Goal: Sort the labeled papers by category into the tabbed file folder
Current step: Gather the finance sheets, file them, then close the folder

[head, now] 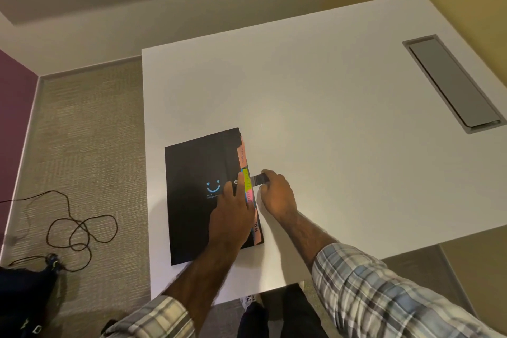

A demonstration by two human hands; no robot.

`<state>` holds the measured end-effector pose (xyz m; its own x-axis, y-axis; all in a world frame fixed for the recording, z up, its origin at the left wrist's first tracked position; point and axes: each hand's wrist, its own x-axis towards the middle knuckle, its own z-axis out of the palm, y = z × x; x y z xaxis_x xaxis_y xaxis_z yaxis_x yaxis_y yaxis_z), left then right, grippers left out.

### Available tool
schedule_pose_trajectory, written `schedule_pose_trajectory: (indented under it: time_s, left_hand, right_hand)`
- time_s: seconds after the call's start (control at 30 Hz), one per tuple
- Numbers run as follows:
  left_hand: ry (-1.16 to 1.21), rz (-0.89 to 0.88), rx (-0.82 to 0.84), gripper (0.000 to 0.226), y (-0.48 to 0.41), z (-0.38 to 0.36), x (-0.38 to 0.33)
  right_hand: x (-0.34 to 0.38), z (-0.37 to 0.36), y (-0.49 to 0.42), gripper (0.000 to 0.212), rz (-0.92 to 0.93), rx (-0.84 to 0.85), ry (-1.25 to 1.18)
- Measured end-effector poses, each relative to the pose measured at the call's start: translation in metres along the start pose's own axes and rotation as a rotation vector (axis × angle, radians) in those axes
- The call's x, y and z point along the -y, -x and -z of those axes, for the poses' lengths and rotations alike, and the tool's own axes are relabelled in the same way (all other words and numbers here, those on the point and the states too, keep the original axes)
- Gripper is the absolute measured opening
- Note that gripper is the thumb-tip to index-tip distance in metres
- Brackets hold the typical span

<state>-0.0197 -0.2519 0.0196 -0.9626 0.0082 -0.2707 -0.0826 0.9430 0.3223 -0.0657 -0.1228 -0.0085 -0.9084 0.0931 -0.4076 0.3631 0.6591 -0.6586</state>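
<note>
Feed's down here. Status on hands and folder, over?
Left hand flat on black folder, closed on table. Right hand pinching its strap beside coloured tabs. No loose papers in view, nothing blocking.

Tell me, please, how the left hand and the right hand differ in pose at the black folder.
The left hand lies with straight fingers flat on the black folder; the right hand is curled, pinching a grey strap. The left hand rests over the folder's cover, while the right hand sits over the white table beside it. Both meet at the folder's edge with the coloured tabs.
</note>
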Motion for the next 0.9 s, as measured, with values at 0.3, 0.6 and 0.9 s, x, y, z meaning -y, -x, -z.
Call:
schedule_pose_trajectory:
  time_s: [0.3, 0.6, 0.9]
  left_hand:
    - [-0.083, 0.044, -0.021, 0.078, 0.005, -0.016, 0.099]
    - [-0.167, 0.083, -0.062, 0.079, 0.004, -0.040, 0.121]
    - [-0.189, 0.076, -0.112, 0.080, -0.002, -0.045, 0.116]
  right_hand:
    - [-0.003, 0.000, 0.009, 0.060, 0.112, -0.009, -0.041]
    - [0.003, -0.016, 0.023, 0.060, 0.432, 0.047, 0.238]
    - [0.011, -0.034, 0.005, 0.066, 0.440, 0.118, 0.644]
